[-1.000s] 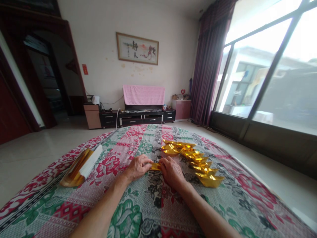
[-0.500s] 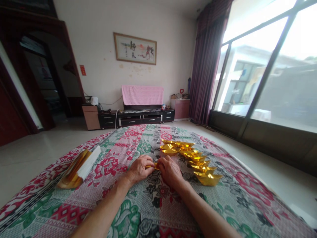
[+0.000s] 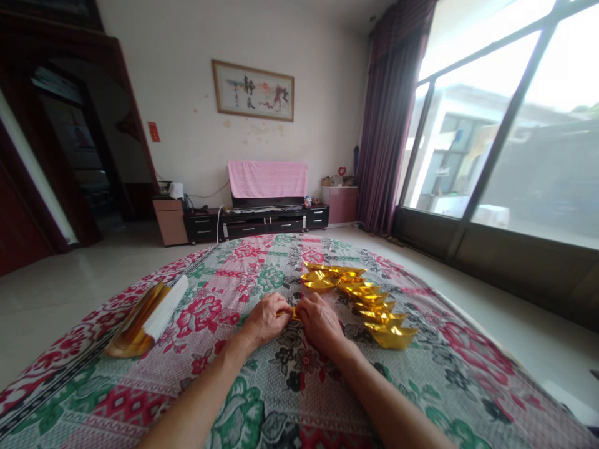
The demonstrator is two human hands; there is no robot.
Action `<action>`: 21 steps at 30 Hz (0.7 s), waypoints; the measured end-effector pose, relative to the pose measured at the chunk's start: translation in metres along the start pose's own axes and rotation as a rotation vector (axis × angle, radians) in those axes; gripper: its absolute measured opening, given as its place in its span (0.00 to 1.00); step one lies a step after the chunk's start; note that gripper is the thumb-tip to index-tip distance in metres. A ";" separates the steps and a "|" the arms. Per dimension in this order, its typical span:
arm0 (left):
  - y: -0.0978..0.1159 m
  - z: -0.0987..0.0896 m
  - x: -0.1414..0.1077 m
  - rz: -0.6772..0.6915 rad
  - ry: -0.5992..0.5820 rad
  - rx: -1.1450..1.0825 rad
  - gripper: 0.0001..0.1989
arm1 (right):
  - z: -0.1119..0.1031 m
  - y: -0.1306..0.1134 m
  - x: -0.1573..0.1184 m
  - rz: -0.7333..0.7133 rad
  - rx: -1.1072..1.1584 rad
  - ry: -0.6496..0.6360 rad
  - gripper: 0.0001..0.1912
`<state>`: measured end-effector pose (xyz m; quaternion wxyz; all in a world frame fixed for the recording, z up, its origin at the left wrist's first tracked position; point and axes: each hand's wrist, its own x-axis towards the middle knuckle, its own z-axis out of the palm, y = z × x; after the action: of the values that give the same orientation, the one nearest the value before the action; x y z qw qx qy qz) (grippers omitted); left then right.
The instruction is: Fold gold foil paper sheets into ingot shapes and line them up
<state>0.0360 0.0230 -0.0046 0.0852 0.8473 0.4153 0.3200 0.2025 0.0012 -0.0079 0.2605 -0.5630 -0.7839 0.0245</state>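
A small piece of gold foil paper (image 3: 294, 313) lies between my two hands, mostly covered by the fingers. My left hand (image 3: 268, 316) pinches its left end, and my right hand (image 3: 319, 318) is closed on its right end. Both hands rest low over the flowered tablecloth (image 3: 196, 380). Just beyond and to the right of my right hand, several folded gold foil boats (image 3: 392, 335) form a curved row. A stack of gold and white paper sheets (image 3: 161, 315), curled over on itself, lies at the left side of the table.
Past the table's far edge stands a low black cabinet (image 3: 266, 226) with a pink cloth (image 3: 267, 179) draped over a screen. A purple curtain (image 3: 384, 125) and large window are at the right; a doorway is at the left.
The view has shifted very slightly. Both hands stay at the foil piece, with only a small change in the fingers.
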 end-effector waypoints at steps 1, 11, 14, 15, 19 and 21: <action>0.000 0.001 0.001 -0.016 -0.001 0.004 0.07 | 0.000 0.000 0.000 -0.004 0.002 0.003 0.14; 0.005 0.002 0.000 -0.024 0.034 0.070 0.09 | -0.005 -0.007 -0.003 -0.010 0.003 0.033 0.11; 0.005 0.002 0.000 -0.011 0.032 0.084 0.09 | -0.004 -0.007 -0.004 -0.008 0.011 0.039 0.10; 0.004 0.002 0.000 -0.008 0.029 0.083 0.09 | -0.004 -0.006 -0.004 -0.006 0.016 0.041 0.10; 0.003 0.001 0.000 0.017 0.017 0.072 0.10 | -0.003 -0.005 -0.003 0.001 0.033 0.038 0.10; 0.003 -0.001 0.000 0.035 0.006 0.063 0.11 | -0.005 -0.004 -0.003 -0.003 0.040 0.025 0.10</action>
<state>0.0367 0.0209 -0.0024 0.0518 0.8558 0.4104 0.3108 0.2019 -0.0044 -0.0032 0.2815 -0.5568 -0.7808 0.0325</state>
